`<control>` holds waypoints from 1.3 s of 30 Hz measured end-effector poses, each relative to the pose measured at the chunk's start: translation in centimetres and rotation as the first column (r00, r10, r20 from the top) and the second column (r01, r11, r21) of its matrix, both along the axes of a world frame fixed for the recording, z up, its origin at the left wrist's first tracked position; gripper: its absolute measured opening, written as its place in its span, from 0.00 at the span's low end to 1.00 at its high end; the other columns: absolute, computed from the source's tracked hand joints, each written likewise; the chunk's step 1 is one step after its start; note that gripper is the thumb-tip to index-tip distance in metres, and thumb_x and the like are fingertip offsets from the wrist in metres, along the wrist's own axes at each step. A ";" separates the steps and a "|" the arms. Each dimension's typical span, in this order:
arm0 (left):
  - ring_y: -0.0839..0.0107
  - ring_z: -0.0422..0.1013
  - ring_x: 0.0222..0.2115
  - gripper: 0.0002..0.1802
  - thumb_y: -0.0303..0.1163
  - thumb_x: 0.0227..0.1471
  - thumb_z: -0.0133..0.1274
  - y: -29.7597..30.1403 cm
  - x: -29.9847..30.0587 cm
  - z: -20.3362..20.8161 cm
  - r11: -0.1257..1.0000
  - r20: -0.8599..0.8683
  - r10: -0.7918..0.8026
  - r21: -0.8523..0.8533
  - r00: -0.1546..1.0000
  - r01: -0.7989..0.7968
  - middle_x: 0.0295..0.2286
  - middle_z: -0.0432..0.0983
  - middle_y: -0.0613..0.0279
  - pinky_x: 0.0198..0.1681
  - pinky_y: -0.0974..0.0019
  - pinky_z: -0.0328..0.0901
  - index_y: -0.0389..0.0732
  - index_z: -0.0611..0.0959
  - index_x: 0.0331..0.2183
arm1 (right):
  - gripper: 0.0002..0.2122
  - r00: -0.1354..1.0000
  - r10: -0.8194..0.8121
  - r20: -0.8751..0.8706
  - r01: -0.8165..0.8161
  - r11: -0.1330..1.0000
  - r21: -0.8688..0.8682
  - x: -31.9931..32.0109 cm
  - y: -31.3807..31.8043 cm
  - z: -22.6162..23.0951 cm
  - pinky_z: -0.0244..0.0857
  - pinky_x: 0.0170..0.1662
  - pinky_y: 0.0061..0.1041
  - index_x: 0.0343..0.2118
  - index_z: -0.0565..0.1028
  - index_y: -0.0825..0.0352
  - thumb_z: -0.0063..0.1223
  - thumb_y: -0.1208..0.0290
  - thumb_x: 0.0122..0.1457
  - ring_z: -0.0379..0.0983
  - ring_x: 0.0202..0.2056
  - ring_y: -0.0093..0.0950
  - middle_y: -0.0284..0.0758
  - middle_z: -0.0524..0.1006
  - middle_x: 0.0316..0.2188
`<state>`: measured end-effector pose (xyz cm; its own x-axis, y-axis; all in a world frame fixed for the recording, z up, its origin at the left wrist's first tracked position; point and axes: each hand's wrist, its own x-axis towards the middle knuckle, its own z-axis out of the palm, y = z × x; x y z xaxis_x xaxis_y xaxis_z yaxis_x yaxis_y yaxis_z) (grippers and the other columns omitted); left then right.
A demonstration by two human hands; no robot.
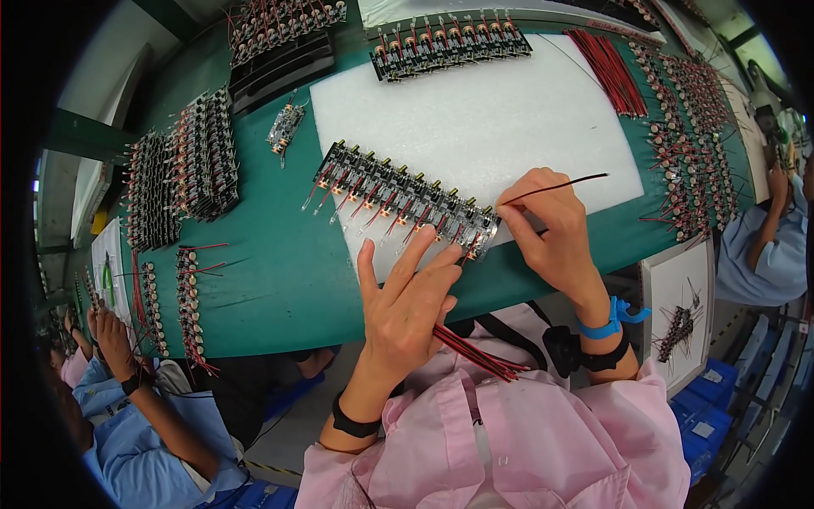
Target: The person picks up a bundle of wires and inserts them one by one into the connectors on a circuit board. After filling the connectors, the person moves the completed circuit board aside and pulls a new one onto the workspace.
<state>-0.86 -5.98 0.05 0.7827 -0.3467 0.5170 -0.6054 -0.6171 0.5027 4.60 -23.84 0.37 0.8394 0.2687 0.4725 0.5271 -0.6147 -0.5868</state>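
Note:
A panel of joined circuit boards [405, 200], with short red and black wires along its near edge, lies slanted on a white foam sheet [543, 110]. My left hand [405, 310] rests its outstretched fingers on the panel's near side. A bundle of red and black wires [483, 355] is held under that palm, its ends sticking out toward me. At the panel's right end, my right hand [551, 229] pinches a thin dark wire [564, 184] between thumb and forefinger. One wire end meets the board's corner; the fingertips hide the exact contact.
Stacked board panels [182, 165] stand at the left of the green mat [263, 280]. Another panel [449, 49] lies at the back. Beyond the foam's right side are red wires [606, 72] and rows of wired round parts [687, 144]. A co-worker's hand [114, 339] is at left.

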 end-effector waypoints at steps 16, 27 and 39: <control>0.60 0.62 0.43 0.07 0.26 0.42 0.43 0.0 0.0 -0.1 1.000 -0.003 0.000 -0.018 1.000 0.000 0.33 0.71 0.59 0.48 0.46 0.37 0.38 0.70 0.29 | 0.04 0.997 0.003 0.082 0.001 0.999 -0.046 0.1 0.2 -0.3 0.52 0.29 0.23 0.19 0.68 0.68 0.50 0.82 0.37 0.62 0.23 0.29 0.33 0.67 0.18; 0.61 0.62 0.43 0.07 0.26 0.43 0.43 0.0 0.0 -0.2 1.000 -0.009 0.005 -0.021 1.000 -0.005 0.33 0.71 0.59 0.48 0.46 0.36 0.38 0.70 0.29 | 0.04 0.999 -0.009 0.049 0.011 0.999 -0.041 -0.1 0.2 0.0 0.53 0.29 0.24 0.19 0.68 0.69 0.49 0.82 0.37 0.62 0.23 0.30 0.34 0.67 0.18; 0.60 0.62 0.42 0.09 0.26 0.40 0.45 0.1 0.0 -0.2 1.000 0.001 -0.003 -0.019 1.000 0.003 0.33 0.71 0.59 0.47 0.45 0.37 0.38 0.70 0.30 | 0.04 1.000 -0.010 0.010 0.010 1.000 0.013 -0.2 0.2 0.0 0.55 0.25 0.22 0.18 0.69 0.70 0.50 0.83 0.38 0.62 0.23 0.29 0.34 0.68 0.19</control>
